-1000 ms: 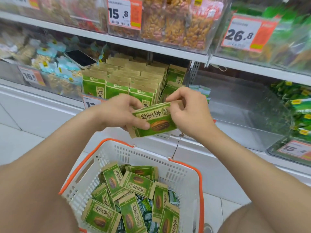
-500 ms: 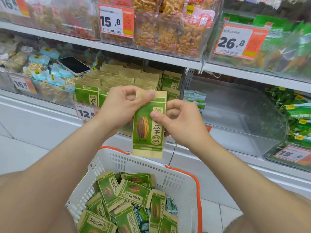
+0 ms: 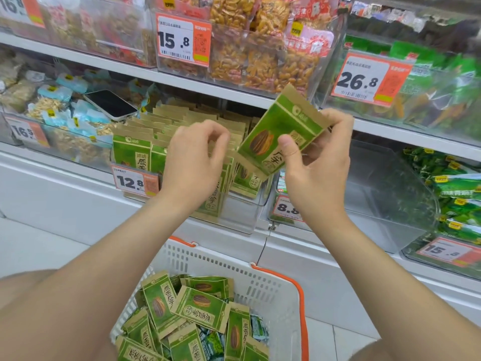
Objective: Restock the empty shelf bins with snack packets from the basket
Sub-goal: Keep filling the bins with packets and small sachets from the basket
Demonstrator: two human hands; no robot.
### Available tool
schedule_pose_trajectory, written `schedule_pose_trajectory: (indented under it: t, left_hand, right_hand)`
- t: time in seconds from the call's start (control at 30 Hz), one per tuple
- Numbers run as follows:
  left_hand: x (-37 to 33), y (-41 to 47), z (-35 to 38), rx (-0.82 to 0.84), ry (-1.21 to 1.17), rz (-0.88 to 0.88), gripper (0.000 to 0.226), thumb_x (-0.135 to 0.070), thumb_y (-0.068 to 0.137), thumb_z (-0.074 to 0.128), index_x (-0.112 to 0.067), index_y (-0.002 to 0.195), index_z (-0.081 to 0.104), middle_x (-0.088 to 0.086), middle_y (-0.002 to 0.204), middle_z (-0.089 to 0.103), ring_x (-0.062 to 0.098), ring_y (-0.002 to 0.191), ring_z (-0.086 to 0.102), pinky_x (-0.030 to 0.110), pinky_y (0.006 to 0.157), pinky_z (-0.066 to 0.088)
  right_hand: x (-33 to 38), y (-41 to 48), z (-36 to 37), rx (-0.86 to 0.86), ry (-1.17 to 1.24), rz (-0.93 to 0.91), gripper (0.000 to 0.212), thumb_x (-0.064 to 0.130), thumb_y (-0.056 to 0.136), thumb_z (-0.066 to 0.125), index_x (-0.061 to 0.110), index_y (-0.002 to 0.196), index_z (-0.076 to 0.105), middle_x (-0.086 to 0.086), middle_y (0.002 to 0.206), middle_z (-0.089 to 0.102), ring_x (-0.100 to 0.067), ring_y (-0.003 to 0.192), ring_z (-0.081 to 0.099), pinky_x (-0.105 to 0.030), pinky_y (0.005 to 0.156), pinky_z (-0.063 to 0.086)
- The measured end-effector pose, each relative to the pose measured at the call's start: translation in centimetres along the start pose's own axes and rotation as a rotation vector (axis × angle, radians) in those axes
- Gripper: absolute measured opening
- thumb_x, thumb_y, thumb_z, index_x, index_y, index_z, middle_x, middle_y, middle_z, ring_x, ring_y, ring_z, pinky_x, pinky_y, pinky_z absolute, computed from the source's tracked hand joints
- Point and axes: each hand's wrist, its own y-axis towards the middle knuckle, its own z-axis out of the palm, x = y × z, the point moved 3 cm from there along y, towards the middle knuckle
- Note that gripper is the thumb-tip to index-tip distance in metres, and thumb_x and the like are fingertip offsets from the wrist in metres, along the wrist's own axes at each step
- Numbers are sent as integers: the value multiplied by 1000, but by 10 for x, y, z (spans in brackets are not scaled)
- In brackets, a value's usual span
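My right hand (image 3: 316,165) pinches a green-and-tan sunflower seed packet (image 3: 279,131), tilted, just right of the rows in the clear shelf bin (image 3: 234,214). That bin holds many upright packets of the same kind (image 3: 145,142). My left hand (image 3: 192,162) hovers in front of those rows with fingers loosely curled and touches their tops; whether it grips one I cannot tell. Below, a white basket with orange handles (image 3: 260,282) holds several more green packets (image 3: 200,308).
A phone (image 3: 110,104) lies on the snack bags in the bin to the left. A nearly bare clear bin (image 3: 385,188) stands right of the seed bin, with green packets (image 3: 455,188) further right. Price tags hang along the shelf fronts. White floor tiles lie below.
The packet has gone from both hands, held upright over the basket, up and right to the bin in my right hand alone. My left hand let go and moved onto the rows.
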Motion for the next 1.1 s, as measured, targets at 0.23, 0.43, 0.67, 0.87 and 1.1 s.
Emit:
schedule_pose_trajectory:
  t: [0.23,0.43,0.67,0.87,1.1]
  left_hand:
    - [7,4,5,187,278,-21,26,-38,99,51,-33,116,70,-14,124,66,21,132,46,51,113,27]
    - [9,8,5,215,291,-14,25,-41,100,45,-33,113,65,-13,111,67,20,113,54,51,110,28]
    - [13,10,10,205,299,13,23,-42,100,44,-32,110,62,-11,111,66,21,111,52,47,101,29]
    - [17,13,12,196,304,42,22,-44,100,43,-32,108,60,-11,109,64,20,107,52,48,100,30]
    - [20,15,16,176,321,64,21,-44,100,43,-32,107,59,-11,108,63,21,105,52,48,98,31]
  right_hand:
    - [-22,15,21,261,-534,-73,39,26,90,74,24,124,55,7,107,68,-26,102,61,-41,91,45]
    - [-46,39,60,646,-1182,-45,41,42,86,76,20,74,43,1,75,49,-31,93,46,-45,84,30]
    - [-65,59,98,905,-1301,97,49,40,77,86,20,103,50,-1,92,56,-32,104,60,-57,111,28]
    - [-89,81,113,860,-1426,202,48,35,74,88,17,109,60,-2,85,52,-29,105,63,-57,118,22]
    - [-110,96,127,921,-1485,272,73,37,73,82,14,135,51,-12,129,57,-37,130,49,-58,113,28]
